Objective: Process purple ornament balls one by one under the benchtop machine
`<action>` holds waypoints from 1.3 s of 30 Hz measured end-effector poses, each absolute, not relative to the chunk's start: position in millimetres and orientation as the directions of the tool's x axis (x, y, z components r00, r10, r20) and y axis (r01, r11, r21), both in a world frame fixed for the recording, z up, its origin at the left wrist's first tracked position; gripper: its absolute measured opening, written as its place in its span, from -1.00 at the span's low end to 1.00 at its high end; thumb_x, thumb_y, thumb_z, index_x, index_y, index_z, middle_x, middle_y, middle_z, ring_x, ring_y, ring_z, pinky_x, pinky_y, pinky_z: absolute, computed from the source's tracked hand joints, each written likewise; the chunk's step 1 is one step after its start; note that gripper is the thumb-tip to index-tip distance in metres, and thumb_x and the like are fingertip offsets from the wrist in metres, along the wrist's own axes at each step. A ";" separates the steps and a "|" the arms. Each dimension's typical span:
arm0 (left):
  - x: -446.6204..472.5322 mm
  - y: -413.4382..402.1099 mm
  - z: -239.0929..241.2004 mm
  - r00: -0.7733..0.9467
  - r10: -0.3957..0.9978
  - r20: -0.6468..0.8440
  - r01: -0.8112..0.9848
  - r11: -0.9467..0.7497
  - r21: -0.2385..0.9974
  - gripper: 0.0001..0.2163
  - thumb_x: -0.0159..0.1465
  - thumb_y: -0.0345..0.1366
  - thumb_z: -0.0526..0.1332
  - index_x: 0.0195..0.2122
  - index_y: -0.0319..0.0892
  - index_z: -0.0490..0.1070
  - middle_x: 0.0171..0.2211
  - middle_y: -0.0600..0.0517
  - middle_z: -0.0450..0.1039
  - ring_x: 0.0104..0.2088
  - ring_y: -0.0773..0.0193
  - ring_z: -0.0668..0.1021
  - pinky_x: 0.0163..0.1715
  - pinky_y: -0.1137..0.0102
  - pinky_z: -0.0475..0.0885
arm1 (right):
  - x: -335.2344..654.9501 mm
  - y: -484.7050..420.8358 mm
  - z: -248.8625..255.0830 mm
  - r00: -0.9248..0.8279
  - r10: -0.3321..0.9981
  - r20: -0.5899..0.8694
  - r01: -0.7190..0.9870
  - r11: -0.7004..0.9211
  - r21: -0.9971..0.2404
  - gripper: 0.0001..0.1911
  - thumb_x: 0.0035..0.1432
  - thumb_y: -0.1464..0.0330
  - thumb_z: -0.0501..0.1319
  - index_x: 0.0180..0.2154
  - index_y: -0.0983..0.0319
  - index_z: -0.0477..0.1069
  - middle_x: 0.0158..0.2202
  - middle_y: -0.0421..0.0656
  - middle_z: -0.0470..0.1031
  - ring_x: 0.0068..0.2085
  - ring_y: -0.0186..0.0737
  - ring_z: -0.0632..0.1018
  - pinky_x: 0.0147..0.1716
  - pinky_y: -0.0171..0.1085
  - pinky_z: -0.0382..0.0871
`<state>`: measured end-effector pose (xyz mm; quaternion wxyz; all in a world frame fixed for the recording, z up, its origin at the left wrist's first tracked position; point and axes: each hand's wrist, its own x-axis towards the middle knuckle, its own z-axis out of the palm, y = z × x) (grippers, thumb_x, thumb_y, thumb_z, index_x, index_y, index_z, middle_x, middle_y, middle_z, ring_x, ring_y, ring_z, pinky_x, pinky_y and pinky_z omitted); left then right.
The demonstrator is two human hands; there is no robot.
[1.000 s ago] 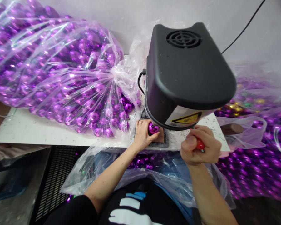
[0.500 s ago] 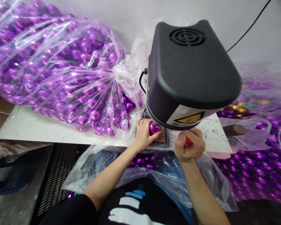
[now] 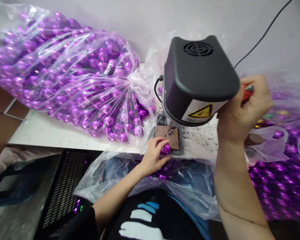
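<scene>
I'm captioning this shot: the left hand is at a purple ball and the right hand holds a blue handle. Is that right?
The handle is red, not blue, in the head view; the left hand is at a purple ball and the right hand holds it.

Bag (image 3: 77, 80) on table (image 3: 47, 128) at upper left, machine (image 3: 202, 76) right of centre, ball (image 3: 165, 149) in left hand (image 3: 153, 156) below centre, handle (image 3: 247, 94) in right hand (image 3: 243, 111).

Glare streaks the plastic bag (image 3: 90, 78); the lower left is dim.
</scene>
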<state>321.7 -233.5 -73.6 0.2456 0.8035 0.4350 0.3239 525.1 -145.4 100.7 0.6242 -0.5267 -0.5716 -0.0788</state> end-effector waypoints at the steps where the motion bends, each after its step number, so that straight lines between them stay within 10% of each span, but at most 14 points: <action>1: 316.2 -238.9 -69.5 0.435 0.852 0.291 0.527 -0.503 0.685 -0.30 0.21 -0.14 0.40 0.33 -0.04 0.16 0.23 -0.20 0.29 0.25 -0.05 0.38 0.26 0.00 0.29 | 524.6 -145.1 99.4 0.345 0.499 0.795 0.694 0.434 -0.574 -0.48 0.29 -0.04 0.10 -0.43 0.28 0.33 -0.54 -0.32 0.14 -0.47 -0.50 0.21 -0.42 -0.35 0.09; 5: 286.9 -224.8 -53.8 0.393 0.863 0.317 0.549 -0.497 0.672 -0.54 0.38 -0.19 0.22 0.29 -0.06 0.25 0.17 -0.17 0.39 0.19 0.04 0.44 0.19 0.09 0.38 | 522.7 -146.4 97.8 0.375 0.492 0.786 0.680 0.430 -0.594 -0.51 0.28 -0.01 0.12 -0.46 0.27 0.30 -0.53 -0.33 0.10 -0.46 -0.50 0.19 -0.41 -0.34 0.08; 14: 233.2 -165.4 -53.9 0.275 0.948 0.160 0.944 -0.298 0.141 -0.67 0.25 -0.32 0.31 0.05 -0.15 0.44 -0.10 -0.20 0.51 -0.05 -0.11 0.48 -0.01 0.05 0.32 | 523.8 -145.9 99.6 0.380 0.507 0.774 0.684 0.410 -0.604 -0.54 0.25 0.00 0.14 -0.45 0.25 0.28 -0.52 -0.32 0.16 -0.46 -0.48 0.22 -0.41 -0.32 0.08; 20: 238.8 -162.1 -55.1 0.257 0.959 0.121 0.913 -0.282 0.293 -0.57 0.18 -0.33 0.38 0.09 -0.10 0.43 -0.12 -0.13 0.47 -0.05 -0.05 0.52 0.02 0.09 0.37 | 522.8 -146.6 99.3 0.389 0.509 0.768 0.677 0.407 -0.612 -0.56 0.26 0.02 0.14 -0.44 0.25 0.28 -0.52 -0.32 0.18 -0.45 -0.48 0.24 -0.40 -0.32 0.10; 26: 239.6 -161.8 -36.6 0.275 0.961 -0.044 0.185 -0.008 0.983 -0.50 0.27 -0.10 0.32 0.20 -0.06 0.33 0.03 -0.11 0.52 -0.10 0.12 0.61 -0.12 0.24 0.53 | 524.4 -144.5 101.3 0.353 0.525 0.774 0.680 0.424 -0.598 -0.51 0.28 -0.03 0.10 -0.41 0.27 0.31 -0.53 -0.32 0.19 -0.46 -0.49 0.21 -0.41 -0.34 0.12; 31: 259.7 -170.0 -30.6 0.400 0.889 -0.223 -0.290 0.354 0.889 -0.56 0.33 0.00 0.25 0.16 -0.08 0.38 0.01 -0.13 0.56 -0.18 0.15 0.66 -0.19 0.27 0.58 | 527.0 -133.2 100.8 0.341 0.527 0.778 0.670 0.444 -0.594 -0.49 0.28 -0.04 0.12 -0.43 0.27 0.29 -0.58 -0.37 0.10 -0.49 -0.51 0.17 -0.44 -0.37 0.09; 39: 273.2 -170.0 -43.1 0.501 0.824 -0.264 -0.463 0.513 0.723 -0.62 0.27 -0.20 0.36 0.09 -0.15 0.47 -0.07 -0.10 0.60 -0.14 0.13 0.68 -0.12 0.26 0.58 | 527.8 -131.6 98.9 0.319 0.545 0.776 0.648 0.472 -0.598 -0.46 0.29 -0.07 0.08 -0.39 0.29 0.29 -0.53 -0.37 0.10 -0.47 -0.55 0.15 -0.41 -0.41 0.09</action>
